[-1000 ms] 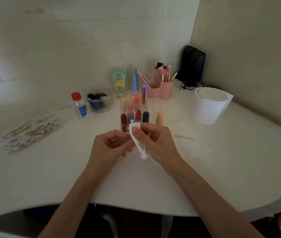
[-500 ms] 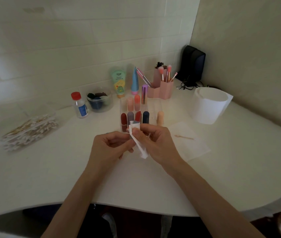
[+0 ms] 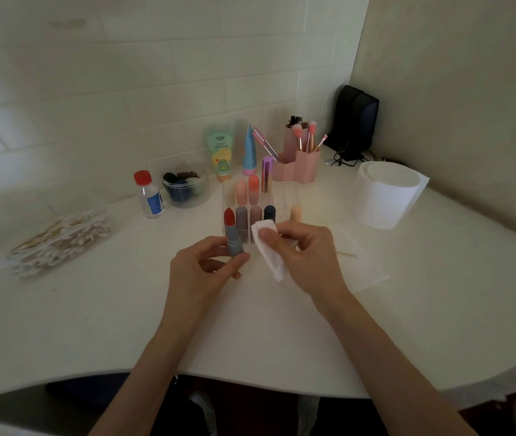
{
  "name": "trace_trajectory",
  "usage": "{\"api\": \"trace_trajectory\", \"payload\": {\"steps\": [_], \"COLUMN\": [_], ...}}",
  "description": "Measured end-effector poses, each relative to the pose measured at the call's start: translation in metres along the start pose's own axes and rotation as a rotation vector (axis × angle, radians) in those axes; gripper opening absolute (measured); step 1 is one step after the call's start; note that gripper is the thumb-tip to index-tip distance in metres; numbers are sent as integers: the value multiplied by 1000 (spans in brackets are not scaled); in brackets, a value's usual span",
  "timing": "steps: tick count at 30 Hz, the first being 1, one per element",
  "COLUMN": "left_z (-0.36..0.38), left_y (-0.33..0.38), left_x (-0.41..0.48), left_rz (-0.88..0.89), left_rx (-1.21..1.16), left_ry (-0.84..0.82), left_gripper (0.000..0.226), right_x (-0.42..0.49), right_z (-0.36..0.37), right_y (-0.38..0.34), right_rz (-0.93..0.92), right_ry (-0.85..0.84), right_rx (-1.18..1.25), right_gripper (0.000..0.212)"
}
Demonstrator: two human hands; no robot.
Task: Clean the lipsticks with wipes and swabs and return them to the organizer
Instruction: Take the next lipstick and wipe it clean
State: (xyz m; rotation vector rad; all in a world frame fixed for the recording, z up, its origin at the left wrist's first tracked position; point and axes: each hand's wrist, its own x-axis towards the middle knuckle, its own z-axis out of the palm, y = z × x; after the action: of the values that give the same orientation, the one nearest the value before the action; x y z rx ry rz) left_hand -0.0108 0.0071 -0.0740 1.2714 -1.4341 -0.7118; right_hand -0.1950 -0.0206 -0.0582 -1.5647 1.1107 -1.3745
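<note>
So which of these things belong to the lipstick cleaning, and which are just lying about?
In use: open lipstick, held by left hand; wipe, pinched by right hand; organizer; cotton swabs.
Lying about: brush holder; green tube; sponge jar; black case.

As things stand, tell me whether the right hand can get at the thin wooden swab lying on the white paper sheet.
Probably yes. The thin wooden swab lies beside the right hand with nothing between them, though that hand is pinching a folded white wipe and would need to free fingers.
</note>
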Motion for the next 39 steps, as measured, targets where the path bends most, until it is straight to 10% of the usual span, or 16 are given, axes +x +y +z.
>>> {"api": "trace_trajectory", "payload": {"steps": [13,39], "left_z": [11,23], "left_y": [-1,0], "left_x": [7,8], "left_rz": [-112,-125], "left_rx": [206,485], "left_ry": [-25,22], "left_gripper": [24,35], "right_x": [9,6], "right_z": [-24,-19], "right_y": [0,2], "right_rz": [190,238], "right_ry": [257,219], "right_rx": [93,105], "right_gripper": [4,12]}}
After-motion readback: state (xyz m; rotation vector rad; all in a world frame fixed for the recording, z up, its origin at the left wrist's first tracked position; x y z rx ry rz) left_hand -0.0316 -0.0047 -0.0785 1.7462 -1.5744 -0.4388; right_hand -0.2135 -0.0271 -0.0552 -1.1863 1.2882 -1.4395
